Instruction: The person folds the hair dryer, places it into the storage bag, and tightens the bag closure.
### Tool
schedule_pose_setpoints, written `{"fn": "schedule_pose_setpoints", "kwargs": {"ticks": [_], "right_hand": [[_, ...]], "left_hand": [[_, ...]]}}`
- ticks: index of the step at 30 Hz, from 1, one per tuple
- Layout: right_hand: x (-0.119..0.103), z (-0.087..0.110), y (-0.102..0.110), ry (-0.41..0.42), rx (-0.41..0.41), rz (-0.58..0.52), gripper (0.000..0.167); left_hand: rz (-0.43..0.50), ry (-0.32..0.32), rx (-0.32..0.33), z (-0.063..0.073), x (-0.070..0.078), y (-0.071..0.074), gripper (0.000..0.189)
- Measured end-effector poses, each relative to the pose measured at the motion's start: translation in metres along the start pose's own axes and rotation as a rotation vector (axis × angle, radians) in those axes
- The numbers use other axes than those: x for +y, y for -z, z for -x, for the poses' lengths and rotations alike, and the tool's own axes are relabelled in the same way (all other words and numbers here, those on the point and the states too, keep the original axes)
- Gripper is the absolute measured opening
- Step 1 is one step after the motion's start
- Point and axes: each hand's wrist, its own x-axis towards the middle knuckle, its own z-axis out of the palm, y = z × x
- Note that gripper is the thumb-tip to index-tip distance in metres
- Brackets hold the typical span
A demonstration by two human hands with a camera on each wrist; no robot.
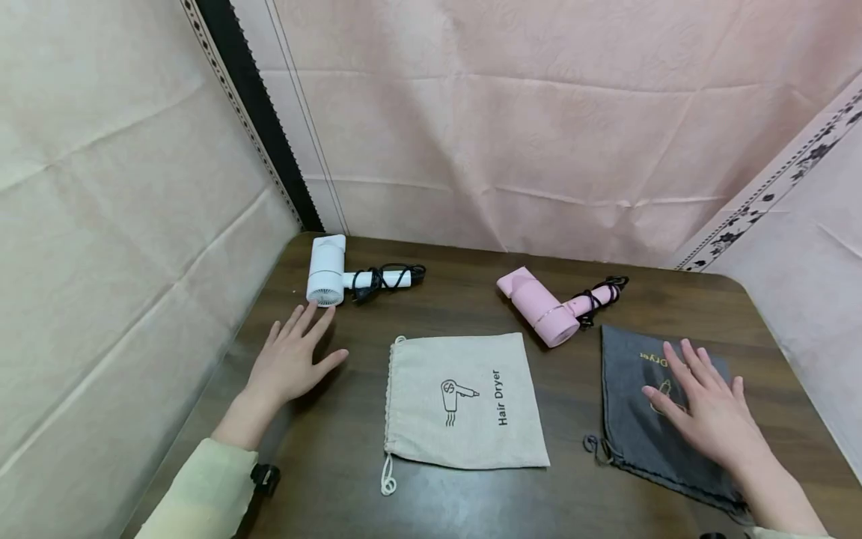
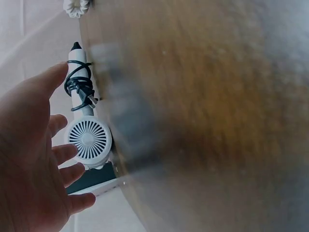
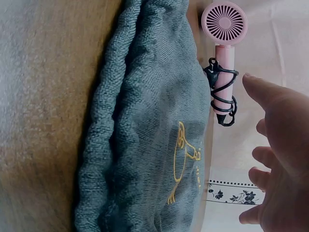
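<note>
My left hand [image 1: 289,361], fingers spread, hovers over the table's left side with its fingertips near a white hair dryer [image 1: 327,273]. A black cord is wound round that dryer's handle. Over a dark grey drawstring bag [image 1: 633,404] at the right, my right hand [image 1: 717,415] is spread with nothing in it. Beyond the grey bag lies a pink hair dryer [image 1: 537,305], also with its black cord wrapped round the handle. A cream drawstring bag [image 1: 465,442] printed "Hair Dryer" lies flat between the hands. In the left wrist view the white dryer's round vent [image 2: 88,139] shows past the fingers.
The brown wooden table [image 1: 323,479] has rounded far corners. Pale pink cloth [image 1: 539,135] hangs behind it, and white cloth [image 1: 121,247] hangs along the left. Cloth with a floral border [image 1: 768,202] bounds the right side.
</note>
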Motion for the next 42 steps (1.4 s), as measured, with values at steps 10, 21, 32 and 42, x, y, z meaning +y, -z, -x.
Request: {"fn": "schedule_pose_setpoints", "kwargs": {"ticks": [10, 21, 32, 42], "right_hand": [[-0.001, -0.003, 0.001, 0.019, 0.021, -0.008, 0.092], [-0.006, -0.006, 0.005, 0.052, 0.021, -0.010, 0.091], [-0.017, -0.008, 0.007, 0.103, 0.063, 0.003, 0.089], [-0.031, -0.011, 0.007, 0.132, 0.036, 0.010, 0.088]], "left_hand": [[-0.009, -0.031, 0.024, -0.012, 0.005, 0.014, 0.085], [-0.065, -0.067, -0.019, -0.031, 0.001, 0.039, 0.086], [-0.129, -0.158, -0.052, -0.052, -0.013, 0.067, 0.084], [-0.206, -0.227, -0.106, -0.065, -0.027, 0.078, 0.084]]}}
